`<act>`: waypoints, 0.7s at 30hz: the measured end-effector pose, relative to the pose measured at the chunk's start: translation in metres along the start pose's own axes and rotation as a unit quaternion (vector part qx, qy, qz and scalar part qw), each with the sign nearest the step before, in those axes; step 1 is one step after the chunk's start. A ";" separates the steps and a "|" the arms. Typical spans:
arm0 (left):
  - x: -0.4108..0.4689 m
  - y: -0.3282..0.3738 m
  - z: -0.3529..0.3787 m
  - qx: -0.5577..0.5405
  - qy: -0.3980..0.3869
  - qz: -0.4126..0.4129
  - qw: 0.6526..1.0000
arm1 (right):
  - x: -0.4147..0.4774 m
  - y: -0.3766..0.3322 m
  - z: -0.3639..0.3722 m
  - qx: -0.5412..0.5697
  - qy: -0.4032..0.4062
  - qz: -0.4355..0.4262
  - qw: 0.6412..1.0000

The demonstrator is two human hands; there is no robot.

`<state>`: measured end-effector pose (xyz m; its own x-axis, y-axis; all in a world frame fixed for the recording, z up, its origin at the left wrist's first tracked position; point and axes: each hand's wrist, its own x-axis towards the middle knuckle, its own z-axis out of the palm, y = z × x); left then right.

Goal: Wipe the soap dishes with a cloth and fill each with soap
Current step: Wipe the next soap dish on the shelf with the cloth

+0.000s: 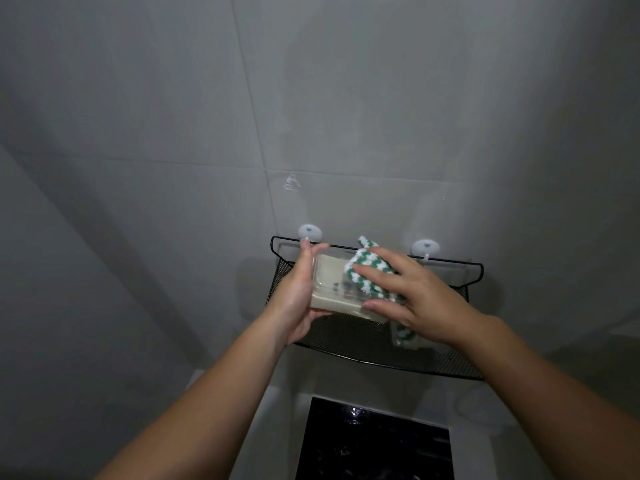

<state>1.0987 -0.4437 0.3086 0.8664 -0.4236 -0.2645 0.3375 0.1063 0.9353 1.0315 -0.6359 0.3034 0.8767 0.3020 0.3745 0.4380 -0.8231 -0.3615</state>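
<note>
Now: soap dish wiped above the shelf

A cream-and-clear soap dish (332, 289) is held clear of the black mesh shelf (363, 341), which lies just beneath both hands. The dish's end is gripped by the left hand (298, 292), with the fingers curled over its far edge and the thumb under its near one. A green-and-white cloth (367, 268) is pressed onto the other end of the dish by the right hand (415, 296), whose fingers are spread out flat. More green-and-white fabric is seen under the right wrist. Whether it is the same cloth cannot be told.

A slip is judged the main risk. The dish is held at one end only, so a hard push from the cloth at the other end could tip it out of the left hand. It would then probably fall past the shelf into the dark opening (374, 441) below the forearms. The shelf appears to hang from two round white wall hooks (310, 233), just beyond the fingertips. Weight leaned on it might pull these loose.

No brand, label or writing can be read. Only a small blue dot is seen on each hook.
</note>
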 end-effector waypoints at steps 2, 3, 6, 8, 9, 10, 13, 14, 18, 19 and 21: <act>0.001 0.000 -0.001 -0.004 -0.021 0.010 1.000 | 0.001 0.002 -0.002 0.008 -0.002 0.001 1.000; 0.000 -0.001 -0.002 -0.006 -0.029 0.017 0.999 | 0.002 0.003 -0.003 0.016 -0.005 0.004 1.000; -0.003 -0.002 -0.004 0.001 -0.042 0.058 0.997 | 0.004 0.002 -0.009 0.073 0.002 0.005 0.997; -0.006 -0.003 -0.007 0.007 -0.045 0.073 0.996 | 0.009 0.000 -0.015 0.130 0.004 0.022 0.991; -0.007 -0.003 -0.009 0.014 -0.044 0.082 0.996 | 0.011 0.000 -0.018 0.152 -0.004 0.037 0.988; -0.008 -0.003 -0.011 0.018 -0.044 0.093 0.995 | 0.013 0.000 -0.021 0.165 -0.011 0.051 0.985; -0.007 -0.005 -0.020 0.061 -0.057 0.116 0.990 | 0.018 -0.001 -0.031 0.190 -0.006 0.069 0.979; -0.007 -0.005 -0.022 0.071 -0.066 0.117 0.988 | 0.019 -0.002 -0.033 0.202 0.001 0.074 0.977; -0.006 -0.002 -0.022 0.091 -0.041 0.125 0.987 | 0.024 -0.006 -0.038 0.241 0.071 0.106 0.962; -0.006 -0.002 -0.021 0.096 -0.026 0.130 0.987 | 0.024 -0.007 -0.037 0.255 0.085 0.120 0.956; -0.006 -0.001 -0.019 0.085 -0.003 0.128 0.988 | 0.024 -0.008 -0.035 0.284 0.122 0.153 0.938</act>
<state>1.1001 -0.4243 0.3050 0.9134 -0.4069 -0.0129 0.0403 0.0586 0.9975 1.0424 -0.6390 0.3455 0.9374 -0.0835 0.3382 0.2692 -0.4426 -0.8554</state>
